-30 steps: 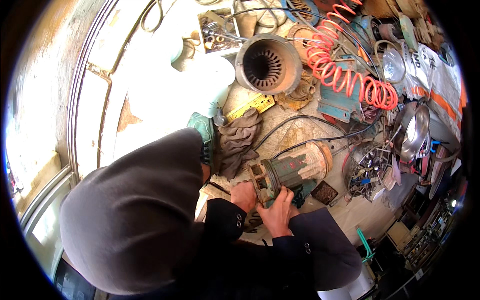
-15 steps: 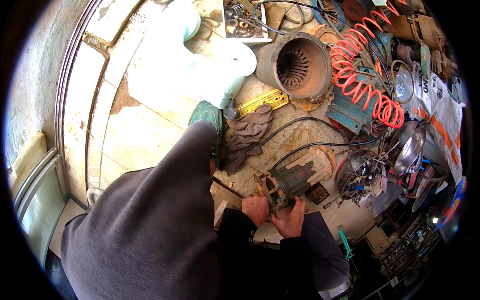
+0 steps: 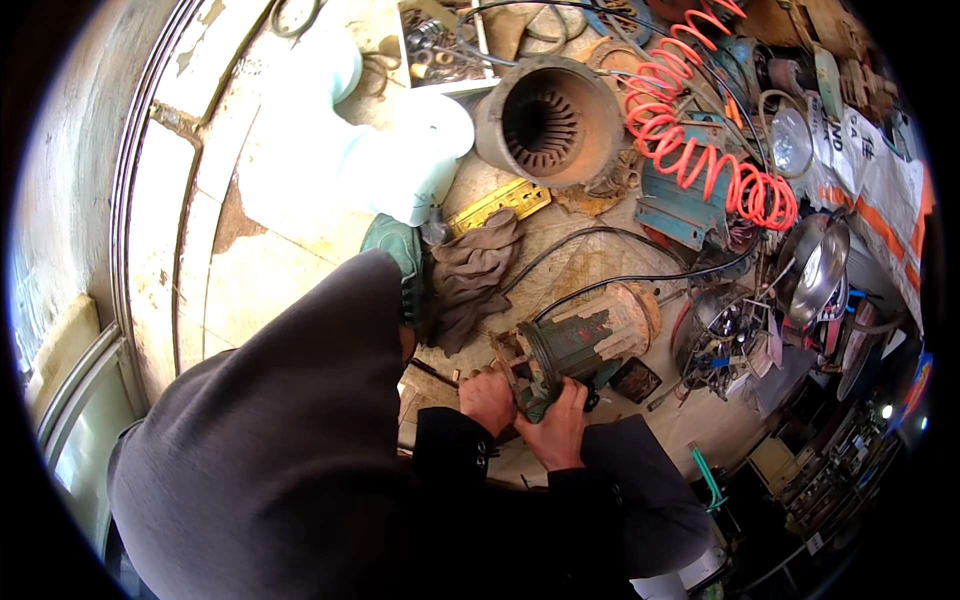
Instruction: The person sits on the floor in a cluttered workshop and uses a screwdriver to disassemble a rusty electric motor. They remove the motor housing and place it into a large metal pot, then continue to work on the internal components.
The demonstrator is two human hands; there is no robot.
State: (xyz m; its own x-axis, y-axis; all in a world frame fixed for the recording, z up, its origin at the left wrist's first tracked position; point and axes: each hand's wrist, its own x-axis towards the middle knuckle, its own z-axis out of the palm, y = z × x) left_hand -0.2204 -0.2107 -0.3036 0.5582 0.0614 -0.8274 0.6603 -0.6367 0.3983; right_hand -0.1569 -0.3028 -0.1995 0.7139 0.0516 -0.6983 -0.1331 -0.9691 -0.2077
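Bright workshop tiles (image 3: 240, 285) spread left of a green shoe (image 3: 393, 243) and a crumpled brown cloth (image 3: 470, 272), both ahead of the left hand (image 3: 487, 400). That hand curls against the end of a worn green motor (image 3: 585, 342); whether its hidden fingers grip anything cannot be told. Well ahead lies a yellow power strip (image 3: 500, 207). The right hand (image 3: 557, 428) clamps the motor's near rim, the motor lying sideways just ahead. Right and forward of that hand, a red coiled hose (image 3: 769, 203) rests near a shiny metal bowl (image 3: 820, 275).
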